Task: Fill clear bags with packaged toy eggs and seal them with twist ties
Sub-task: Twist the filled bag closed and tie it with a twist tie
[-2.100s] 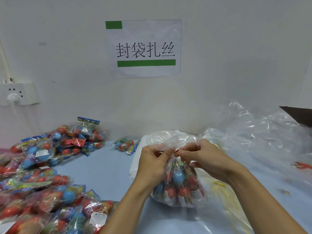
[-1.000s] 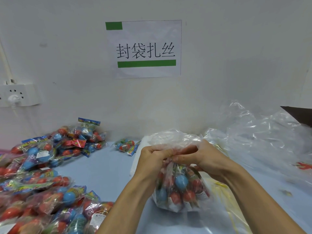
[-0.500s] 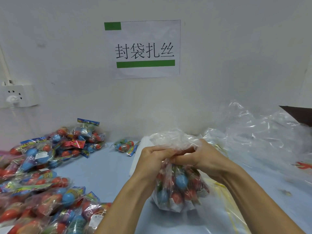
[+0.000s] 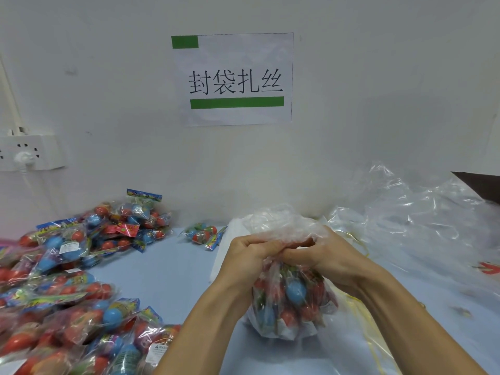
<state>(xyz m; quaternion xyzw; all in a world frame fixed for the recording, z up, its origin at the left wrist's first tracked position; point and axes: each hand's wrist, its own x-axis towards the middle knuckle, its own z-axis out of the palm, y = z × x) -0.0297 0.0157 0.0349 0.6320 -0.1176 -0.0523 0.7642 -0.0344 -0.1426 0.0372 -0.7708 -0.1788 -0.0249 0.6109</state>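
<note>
- White wall fills the background, with a printed sign at twelve o'clock and a socket strip at nine o'clock.
- Below it runs the pale blue surface, carrying a heap of loose clear plastic at three o'clock.
- Packaged toy eggs lie piled from nine to seven o'clock; one stray pack sits near the centre.
- The filled clear bag stands just below centre, at about five o'clock, with red and blue eggs showing through.
- Its neck, spread wider two seconds back, is now bunched tight between the hands, so I judge filling is over and sealing is under way.
- The left hand and right hand meet at the neck, each grip clenched on the gathered plastic.
- Yellow twist ties lie under plastic beside the bag at four o'clock.
- Whether a tie is already in the fingers is hidden; the egg pile is cut off by the left and bottom edges.
</note>
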